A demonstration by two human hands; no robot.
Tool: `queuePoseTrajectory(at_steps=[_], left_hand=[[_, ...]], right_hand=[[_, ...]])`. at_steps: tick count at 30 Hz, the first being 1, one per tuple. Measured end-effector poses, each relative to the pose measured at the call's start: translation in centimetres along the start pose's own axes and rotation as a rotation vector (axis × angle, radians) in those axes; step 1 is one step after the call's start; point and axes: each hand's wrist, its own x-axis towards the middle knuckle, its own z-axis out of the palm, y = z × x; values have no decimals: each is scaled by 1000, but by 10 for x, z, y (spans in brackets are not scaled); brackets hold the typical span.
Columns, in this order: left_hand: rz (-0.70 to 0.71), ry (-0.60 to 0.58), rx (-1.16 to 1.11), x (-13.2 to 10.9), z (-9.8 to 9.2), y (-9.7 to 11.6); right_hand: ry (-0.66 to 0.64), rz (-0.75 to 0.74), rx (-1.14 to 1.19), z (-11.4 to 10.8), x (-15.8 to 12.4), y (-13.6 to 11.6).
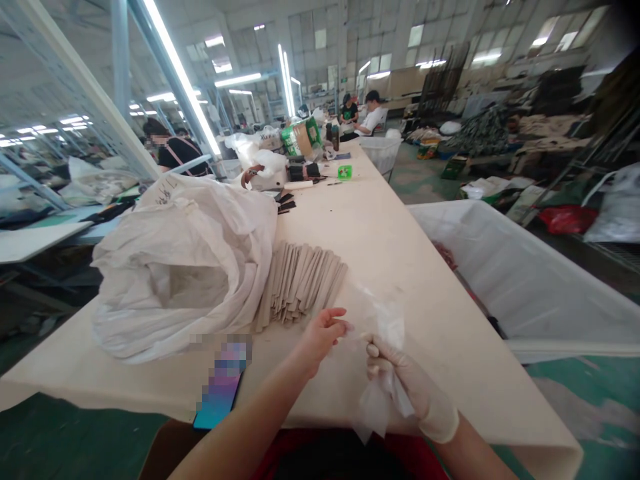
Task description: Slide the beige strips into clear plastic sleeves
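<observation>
My left hand point(323, 339), bare, is over the table near the end of a pile of beige fabric strips point(305, 283). One finger is stretched out; the other fingertips seem to pinch a faint, see-through edge of plastic. My right hand point(397, 377) wears a pale thin glove. It is closed around a crumpled clear plastic bag point(390, 323), which sticks out above and below the fist. A large white sack point(185, 267) with a wide mouth lies left of the strips. A phone point(223, 387) rests at the table's near edge, left of my left forearm.
The long beige-covered table point(370, 233) runs away from me. Farther along it are a green box point(300, 137), a small green tray point(345, 173) and dark strips point(286, 203). To the right stands a big white bin point(540, 280). Several people sit or stand farther back.
</observation>
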Motion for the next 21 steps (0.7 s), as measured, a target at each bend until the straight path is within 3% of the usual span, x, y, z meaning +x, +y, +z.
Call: queuePoseTrajectory(at_steps=[7, 10, 15, 18, 21], left_hand=[[122, 172, 43, 12, 18, -18], [222, 135, 164, 8, 28, -24], [491, 92, 563, -15, 33, -22], [475, 78, 574, -24, 33, -21], [408, 76, 493, -30, 32, -25]], right_hand=[[76, 121, 135, -2, 3, 13], [67, 91, 155, -2, 4, 16], [49, 52, 134, 2, 3, 15], [46, 51, 64, 8, 3, 15], [52, -90, -48, 9, 3, 16]])
